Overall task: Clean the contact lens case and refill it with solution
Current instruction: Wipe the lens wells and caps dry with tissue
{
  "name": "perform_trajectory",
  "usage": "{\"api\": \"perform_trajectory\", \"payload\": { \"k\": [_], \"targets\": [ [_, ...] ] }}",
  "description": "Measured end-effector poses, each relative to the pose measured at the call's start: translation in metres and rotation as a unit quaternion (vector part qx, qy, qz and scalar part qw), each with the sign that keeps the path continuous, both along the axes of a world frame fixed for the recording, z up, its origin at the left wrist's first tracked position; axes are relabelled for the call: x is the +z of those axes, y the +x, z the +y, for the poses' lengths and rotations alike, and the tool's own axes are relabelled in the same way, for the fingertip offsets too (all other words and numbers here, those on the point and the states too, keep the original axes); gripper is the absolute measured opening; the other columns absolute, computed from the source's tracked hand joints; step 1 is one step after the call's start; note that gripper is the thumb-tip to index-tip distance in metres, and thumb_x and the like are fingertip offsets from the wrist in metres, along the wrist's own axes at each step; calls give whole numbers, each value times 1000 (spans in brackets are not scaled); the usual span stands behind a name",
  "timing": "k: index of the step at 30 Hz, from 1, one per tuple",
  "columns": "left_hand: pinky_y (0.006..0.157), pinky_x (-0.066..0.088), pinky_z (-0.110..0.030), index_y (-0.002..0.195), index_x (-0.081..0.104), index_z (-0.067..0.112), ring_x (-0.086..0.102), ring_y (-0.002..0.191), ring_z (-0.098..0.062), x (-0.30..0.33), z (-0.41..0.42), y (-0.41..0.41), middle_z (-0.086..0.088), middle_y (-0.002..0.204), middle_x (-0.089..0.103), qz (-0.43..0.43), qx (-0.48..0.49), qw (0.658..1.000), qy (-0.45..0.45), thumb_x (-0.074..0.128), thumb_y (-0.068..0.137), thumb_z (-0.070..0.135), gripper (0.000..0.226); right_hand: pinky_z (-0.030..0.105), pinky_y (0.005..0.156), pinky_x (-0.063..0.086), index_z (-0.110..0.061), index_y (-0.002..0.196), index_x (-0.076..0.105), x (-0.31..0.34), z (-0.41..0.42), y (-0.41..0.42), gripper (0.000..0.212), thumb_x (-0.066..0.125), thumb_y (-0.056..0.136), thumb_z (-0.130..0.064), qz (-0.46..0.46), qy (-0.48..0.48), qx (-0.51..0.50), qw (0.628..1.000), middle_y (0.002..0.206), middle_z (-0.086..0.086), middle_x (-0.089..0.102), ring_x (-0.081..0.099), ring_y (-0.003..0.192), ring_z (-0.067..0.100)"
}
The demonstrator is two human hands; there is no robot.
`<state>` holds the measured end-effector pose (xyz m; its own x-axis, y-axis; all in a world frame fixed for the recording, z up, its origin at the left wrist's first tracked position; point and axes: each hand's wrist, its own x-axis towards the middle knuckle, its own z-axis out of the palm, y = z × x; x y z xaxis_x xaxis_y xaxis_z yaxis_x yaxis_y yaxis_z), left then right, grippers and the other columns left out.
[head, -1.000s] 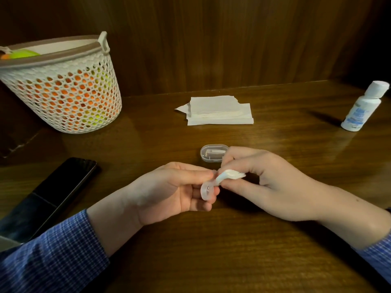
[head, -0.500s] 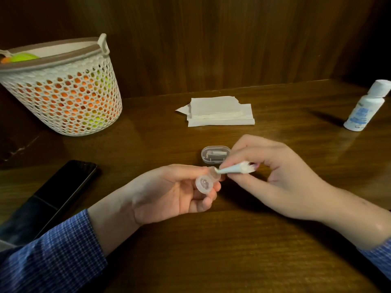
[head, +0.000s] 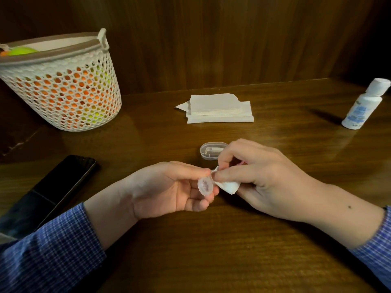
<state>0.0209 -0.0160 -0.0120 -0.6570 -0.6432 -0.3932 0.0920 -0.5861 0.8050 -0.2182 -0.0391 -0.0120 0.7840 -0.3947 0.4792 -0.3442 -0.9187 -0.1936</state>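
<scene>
while my left hand [head: 169,187] fingers pinch the small round clear plastic lens cup [head: 204,185], my right hand [head: 260,176] fingers hold a folded white tissue scrap [head: 229,186] against its rim.

Glossy, polished wood grain across the table [head: 243,250], with matt wood panelling [head: 211,39] behind. Clear, smooth plastic for the lens case [head: 204,185] and small box [head: 211,151]; soft matt paper tissues [head: 220,111]; perforated, probably plastic basket [head: 63,89]. Glossy black phone [head: 61,185]; smooth white plastic bottle [head: 361,106]; woven checked cloth sleeve [head: 53,256].
</scene>
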Motion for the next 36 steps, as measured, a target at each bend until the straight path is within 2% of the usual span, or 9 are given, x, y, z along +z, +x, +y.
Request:
{"api": "perform_trajectory", "payload": {
  "k": [3, 10, 18, 21, 24, 26, 30, 36],
  "targets": [
    [73, 58, -25, 120, 65, -3, 65, 82, -16, 1, 1, 0, -12, 95, 66, 7, 7, 1000, 7, 60, 99, 20, 31, 33, 73, 50, -27, 106, 79, 4, 0, -1, 17, 65, 97, -31, 21, 18, -6, 1000, 105, -7, 60, 56, 94, 12],
    [74, 61, -25, 115, 71, -2, 72, 83, -16, 1, 3, 1, -13, 94, 71, -6, -18, 1000, -6, 58, 100, 21, 30, 39, 66, 48, -22, 99, 77, -2, 1, 1, 9, 73, 93, -16, 17, 5, -5, 1000, 97, -5, 59, 53, 85, 10],
    [63, 58, -22, 104, 73, 1, 67, 73, -13, 6, 1, 0, -12, 88, 68, -43, -42, 998, -13, 55, 101, 20, 26, 40, 77, 44, -27, 104, 70, 0, 4, 3, 11, 60, 99, -28, 62, -16, 26, 998, 102, -11, 57, 54, 89, 9],
    [62, 57, -21, 105, 72, 3, 67, 72, -11, 8, 1, 1, -10, 88, 69, -39, -47, 998, -8, 56, 101, 21, 25, 38, 78, 47, -25, 105, 70, -2, 4, 2, 11, 61, 100, -28, 26, 6, 32, 999, 102, -11, 58, 56, 92, 7],
    [66, 58, -22, 113, 69, 2, 67, 76, -12, 7, 1, 2, -11, 93, 68, -9, -44, 999, 3, 56, 102, 20, 25, 24, 80, 50, -15, 104, 75, -3, 3, 0, 10, 70, 95, -18, -81, 122, 46, 988, 101, -6, 62, 61, 95, 10],
    [68, 58, -24, 119, 65, 2, 67, 79, -14, 5, 1, 3, -12, 97, 67, 11, -36, 999, 1, 56, 102, 19, 26, 19, 81, 50, -13, 102, 77, -1, 1, -1, 12, 73, 91, -14, -132, 160, 31, 978, 100, -4, 65, 63, 95, 13],
    [75, 59, -25, 125, 64, 4, 67, 86, -15, 2, 0, 2, -11, 103, 67, 38, -37, 999, -11, 62, 101, 20, 30, 20, 79, 51, -15, 102, 80, 0, -2, -3, 14, 75, 91, -9, -154, 184, 2, 971, 98, -3, 67, 65, 94, 16],
    [77, 58, -26, 134, 61, 0, 68, 86, -16, -5, 1, -3, -11, 101, 67, 32, 13, 998, -54, 56, 103, 18, 37, 24, 72, 52, -21, 106, 81, -4, 1, 4, 17, 72, 92, -19, -143, 198, -8, 970, 93, -2, 65, 63, 89, 19]
  ]
}}
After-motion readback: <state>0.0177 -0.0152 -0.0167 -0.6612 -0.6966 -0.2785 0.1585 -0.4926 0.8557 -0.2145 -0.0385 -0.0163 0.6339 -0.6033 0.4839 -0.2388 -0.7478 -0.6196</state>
